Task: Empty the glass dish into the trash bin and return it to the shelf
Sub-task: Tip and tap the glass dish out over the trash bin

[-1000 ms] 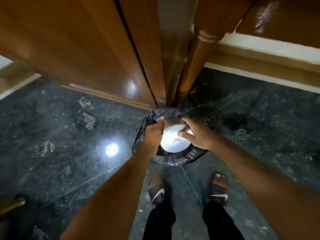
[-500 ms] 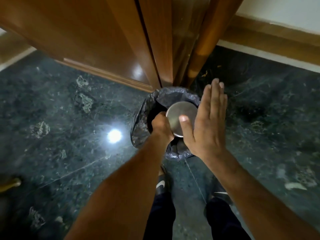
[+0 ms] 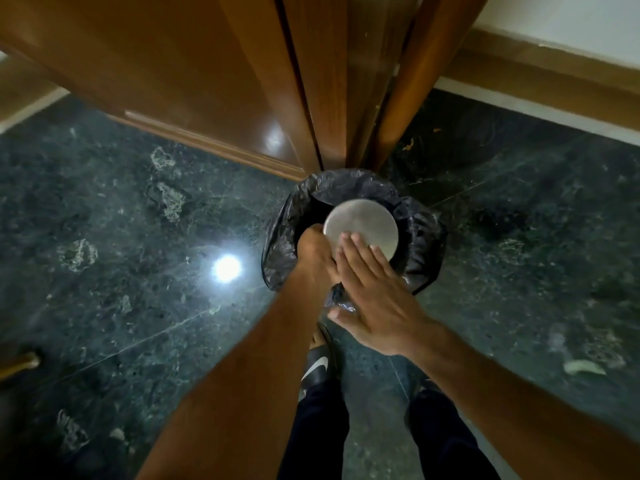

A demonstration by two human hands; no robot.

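The round glass dish (image 3: 362, 225) is held upside down over the trash bin (image 3: 420, 233), which is lined with a black bag and stands on the floor. My left hand (image 3: 313, 252) grips the dish at its left rim. My right hand (image 3: 375, 296) is flat with its fingers together, and the fingertips lie on the dish's upturned bottom. What is inside the bin is hidden by the dish and the dark bag.
Wooden door panels (image 3: 194, 71) and a wooden post (image 3: 415, 84) rise right behind the bin. The floor is dark green marble (image 3: 104, 254) with a bright light reflection. My feet in black sandals (image 3: 318, 363) stand just in front of the bin.
My right hand went from holding the dish's right edge to lifting off with fingers spread, then came down flat on the dish's bottom. The left hand kept its grip.
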